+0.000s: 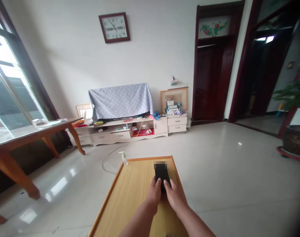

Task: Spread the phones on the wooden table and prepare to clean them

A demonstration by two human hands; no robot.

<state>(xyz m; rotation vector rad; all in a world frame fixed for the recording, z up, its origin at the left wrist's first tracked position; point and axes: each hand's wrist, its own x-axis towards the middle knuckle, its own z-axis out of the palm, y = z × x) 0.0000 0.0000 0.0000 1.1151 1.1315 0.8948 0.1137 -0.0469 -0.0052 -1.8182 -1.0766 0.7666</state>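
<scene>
Black object (161, 173): laid flat on the table, lower centre of the frame; top part blurred.
Left hand (154, 194): fingertips placed on the object's near edge, fingers loosely curled.
Right hand (176, 197): likewise touching the near edge.
Table (130, 197): light wood, orange rim.
Pump bottle (124, 158): upright at the table's far left corner.

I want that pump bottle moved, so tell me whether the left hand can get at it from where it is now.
Probably yes. The left hand rests on the black phone, and bare table lies between it and the pump bottle at the far left corner.
</scene>
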